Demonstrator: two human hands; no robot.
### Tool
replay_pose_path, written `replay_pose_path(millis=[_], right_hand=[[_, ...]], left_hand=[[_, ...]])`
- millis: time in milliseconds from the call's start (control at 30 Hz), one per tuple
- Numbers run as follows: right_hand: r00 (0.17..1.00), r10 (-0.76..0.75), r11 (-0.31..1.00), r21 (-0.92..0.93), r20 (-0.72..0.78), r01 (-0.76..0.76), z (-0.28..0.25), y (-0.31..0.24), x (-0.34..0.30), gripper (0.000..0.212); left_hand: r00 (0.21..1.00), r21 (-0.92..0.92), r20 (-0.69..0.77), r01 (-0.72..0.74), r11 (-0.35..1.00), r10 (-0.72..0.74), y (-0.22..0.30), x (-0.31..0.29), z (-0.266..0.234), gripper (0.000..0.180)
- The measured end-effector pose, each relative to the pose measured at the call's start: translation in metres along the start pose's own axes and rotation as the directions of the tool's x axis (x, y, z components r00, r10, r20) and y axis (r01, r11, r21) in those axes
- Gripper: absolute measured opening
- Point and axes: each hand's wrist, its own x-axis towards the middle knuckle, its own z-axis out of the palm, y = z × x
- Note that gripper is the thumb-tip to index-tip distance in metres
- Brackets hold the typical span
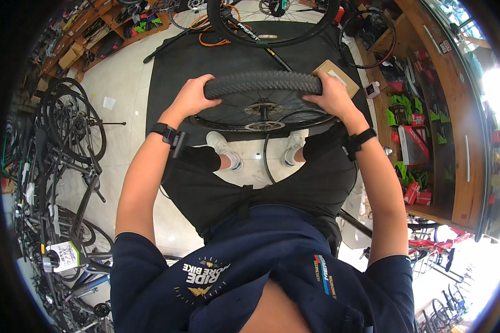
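Observation:
A bicycle wheel stands upright in front of my knees, its black knobby tire (264, 83) uppermost. My left hand (195, 99) grips the tire's left side, thumb on the near face and fingers over the far side. On the right side of the same tire, my right hand (332, 95) is closed in a matching hold. Below the tire show the spokes, the hub (263, 109) and a disc rotor. The dark rim (216, 125) curves along the bottom. A thin black tube or cable (266, 158) hangs down between my shoes; its upper end is hidden.
A dark mat (172, 83) lies under the wheel. Beyond it are another bicycle wheel (278, 41) and an orange hose (205, 40). A cardboard box (339, 75) sits by my right hand. Bicycles (75, 125) crowd the left; a wooden cabinet (458, 150) lines the right.

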Motion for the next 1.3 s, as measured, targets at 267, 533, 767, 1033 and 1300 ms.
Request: replay_pose_path(millis=[267,533,767,1033,1300], right_hand=[[0.9,-0.415,0.909,-0.023,-0.135,0.416,-0.017,-0.08,0.04,0.067],[0.94,-0.27,0.962,-0.098,-0.207,0.255,0.072,-0.085,0.038,0.034],[1.0,-0.03,0.998,0.057,0.009,0.03,0.027,0.004,0.024,0.048],[0.934,-0.356,0.935,0.019,0.019,0.355,-0.002,-0.049,0.051,0.08],[0.894,-0.384,0.898,-0.134,0.23,0.42,0.043,-0.127,0.084,0.04]], left_hand=[[0.99,0.393,-0.066,-0.092,0.915,0.128,0.084,0.009,-0.03,0.042],[0.966,0.633,-0.031,-0.179,0.753,0.255,0.076,0.038,0.052,0.035],[0.964,0.166,0.122,-0.253,0.953,0.235,0.058,0.04,0.0,0.063],[0.993,0.326,0.113,-0.057,0.944,0.021,0.033,0.037,0.009,0.059],[0.982,0.257,0.181,-0.108,0.96,0.062,0.039,0.031,0.003,0.049]])
